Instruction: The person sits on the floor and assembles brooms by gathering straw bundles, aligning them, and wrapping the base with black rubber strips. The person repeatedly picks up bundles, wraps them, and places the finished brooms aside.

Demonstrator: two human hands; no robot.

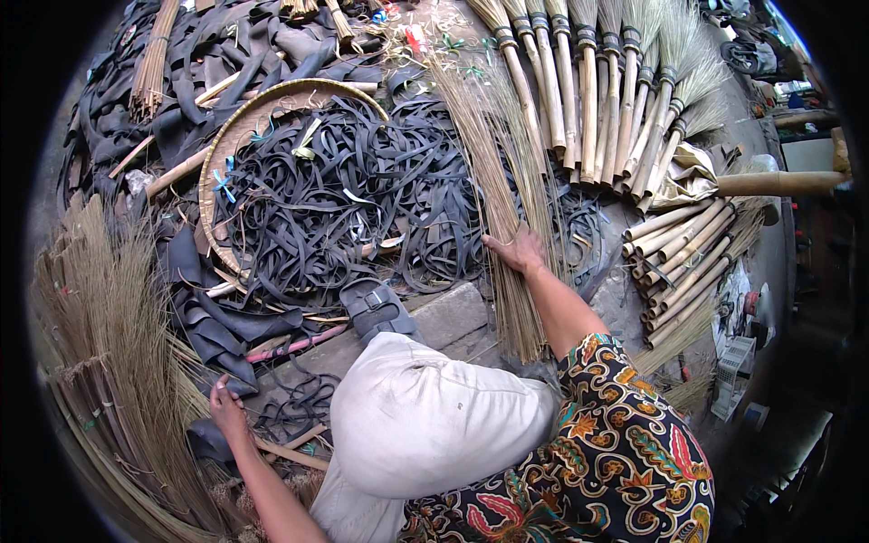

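Note:
My right hand [516,249] reaches forward and grips a long bundle of thin tan stalks [493,163] that lies on the ground, pointing away from me. My left hand [226,409] is low on the left, touching a piece of black rubber [237,373] beside a wooden stick [290,452]; its fingers are partly hidden, so its grip is unclear. My knee in white cloth [425,425] and a grey sandal [376,308] lie between the hands.
A round woven tray [237,127] heaped with black rubber strips [344,199] sits ahead. Finished brooms with bamboo handles [588,90] lie in a row at the back right, with cut bamboo sticks [679,253] to the right. A pile of dry grass [109,344] fills the left.

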